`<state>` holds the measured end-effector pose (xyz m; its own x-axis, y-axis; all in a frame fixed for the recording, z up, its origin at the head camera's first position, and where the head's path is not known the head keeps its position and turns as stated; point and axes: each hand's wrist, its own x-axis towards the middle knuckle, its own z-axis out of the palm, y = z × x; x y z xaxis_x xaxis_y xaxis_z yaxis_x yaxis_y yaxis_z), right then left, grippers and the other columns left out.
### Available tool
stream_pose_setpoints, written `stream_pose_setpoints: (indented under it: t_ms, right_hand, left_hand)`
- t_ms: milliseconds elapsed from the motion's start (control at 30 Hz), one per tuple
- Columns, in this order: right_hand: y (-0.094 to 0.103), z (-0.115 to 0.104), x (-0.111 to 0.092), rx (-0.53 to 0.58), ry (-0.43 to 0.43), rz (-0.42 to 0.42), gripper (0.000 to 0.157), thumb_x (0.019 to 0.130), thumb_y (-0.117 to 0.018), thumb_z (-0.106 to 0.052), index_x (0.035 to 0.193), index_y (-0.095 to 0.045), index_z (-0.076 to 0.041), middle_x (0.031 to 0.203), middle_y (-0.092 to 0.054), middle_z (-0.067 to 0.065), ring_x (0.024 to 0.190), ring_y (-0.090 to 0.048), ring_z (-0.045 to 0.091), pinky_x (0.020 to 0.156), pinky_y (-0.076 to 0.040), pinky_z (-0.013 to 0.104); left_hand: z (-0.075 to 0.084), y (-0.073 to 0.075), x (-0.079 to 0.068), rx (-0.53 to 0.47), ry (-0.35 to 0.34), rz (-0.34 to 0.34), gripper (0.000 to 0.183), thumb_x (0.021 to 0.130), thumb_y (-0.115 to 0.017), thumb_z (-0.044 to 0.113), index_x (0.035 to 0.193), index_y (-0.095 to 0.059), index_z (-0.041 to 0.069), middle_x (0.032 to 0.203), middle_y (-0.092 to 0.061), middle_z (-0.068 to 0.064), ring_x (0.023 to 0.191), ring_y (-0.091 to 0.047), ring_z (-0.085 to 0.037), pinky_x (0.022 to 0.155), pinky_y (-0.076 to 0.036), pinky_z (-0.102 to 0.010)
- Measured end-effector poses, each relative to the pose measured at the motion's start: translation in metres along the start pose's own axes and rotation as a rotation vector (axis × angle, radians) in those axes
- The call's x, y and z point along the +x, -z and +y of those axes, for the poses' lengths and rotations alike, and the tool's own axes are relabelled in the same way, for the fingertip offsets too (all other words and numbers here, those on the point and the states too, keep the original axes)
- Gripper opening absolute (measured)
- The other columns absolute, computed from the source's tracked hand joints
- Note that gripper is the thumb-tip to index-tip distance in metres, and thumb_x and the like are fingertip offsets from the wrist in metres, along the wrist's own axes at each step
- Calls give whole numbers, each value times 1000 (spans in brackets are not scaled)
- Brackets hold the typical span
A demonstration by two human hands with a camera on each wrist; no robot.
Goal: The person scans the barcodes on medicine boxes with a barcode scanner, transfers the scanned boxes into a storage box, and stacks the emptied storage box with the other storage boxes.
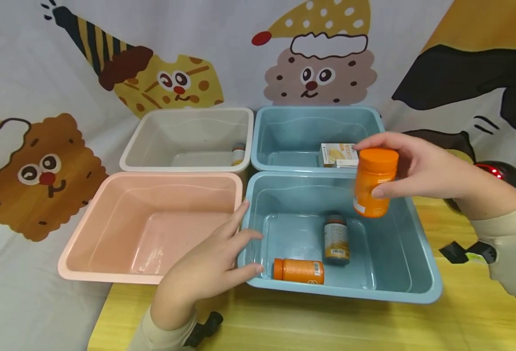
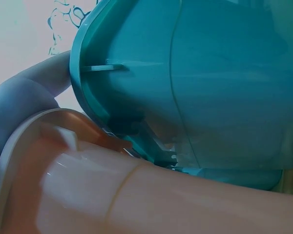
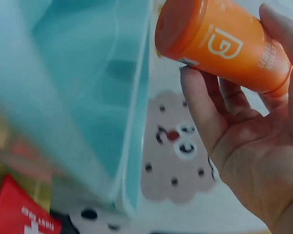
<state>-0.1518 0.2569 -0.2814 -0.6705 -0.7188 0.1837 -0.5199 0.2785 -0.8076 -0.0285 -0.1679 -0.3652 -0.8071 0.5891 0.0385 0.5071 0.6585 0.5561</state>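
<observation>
The right hand [image 1: 420, 168] is holding an orange bottle [image 1: 369, 184], its thumb lying along the side facing the head camera. The bottle is standing nearly upright in that grip, its orange cap pointing up, and is hanging over the far right corner of the near blue bin [image 1: 295, 234].

The left hand [image 1: 211, 258] is resting at the left rim of the near blue bin with its fingers [image 1: 229, 226] spread and fairly straight; the left wrist view is showing one finger touching that rim.

Inside the near blue bin, a second orange bottle [image 1: 299, 271] is lying along the near wall, its cap pointing left. A brown-capped bottle [image 1: 336, 239] is lying right of the middle, its cap pointing to the far wall.

Left of the near blue bin, a pink bin [image 1: 170, 234] is sitting on the bench [image 1: 328, 326]. Directly beyond the near blue bin, a far blue bin [image 1: 290, 158] is holding white boxes [image 1: 339, 152]. Beyond it to the left, a pale grey bin [image 1: 181, 139] is holding a small bottle [image 1: 238, 155]. Beyond its far right corner, a dark rounded object [image 1: 506, 174] is glowing red.
</observation>
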Motion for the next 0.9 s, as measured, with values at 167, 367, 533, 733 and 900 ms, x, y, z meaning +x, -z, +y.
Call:
stream_pose_setpoints:
  t_ms: [167, 367, 533, 733, 900]
  right_hand:
    - [16, 8, -30, -122, -101, 235, 82, 73, -80, 28, 145, -53, -2, 119, -60, 8, 91, -64, 19, 73, -62, 24]
    - [30, 28, -64, -222, -269, 516, 74, 83, -78, 20, 144, -57, -16, 119, -56, -2, 92, -57, 12, 72, -54, 10]
    - [38, 46, -92, -329, -461, 689, 64, 93, -79, 3, 128, -48, -41, 113, -47, -13, 82, -52, 1, 60, -49, 7]
    - [47, 70, -118, -408, -685, 760, 54, 100, -74, -15, 123, -36, -47, 115, -42, 6, 78, -42, -1, 54, -43, 4]
    - [53, 87, -136, -458, -826, 739, 61, 104, -67, -26, 143, -33, 5, 119, -39, 38, 74, -50, 22, 43, -42, 13]
  left_hand:
    - [0, 0, -1, 8, 11, -3, 49, 101, -71, 51, 138, -63, 21, 179, 1, -11, 156, -32, -38, 118, -41, -53]
    - [-2, 1, -3, 19, 26, 2, 46, 100, -72, 50, 135, -64, 22, 179, 2, -9, 157, -30, -35, 118, -41, -52]
    - [-4, 0, -1, 19, -2, 6, 45, 101, -71, 50, 135, -64, 21, 179, 1, -11, 158, -28, -33, 118, -41, -51]
    - [-4, 0, -3, 19, -8, 19, 46, 101, -70, 50, 136, -63, 21, 179, 0, -12, 158, -30, -35, 118, -42, -52]
    - [-3, 0, -3, 16, -10, 27, 48, 100, -71, 49, 136, -64, 19, 179, -1, -13, 157, -31, -36, 117, -42, -53]
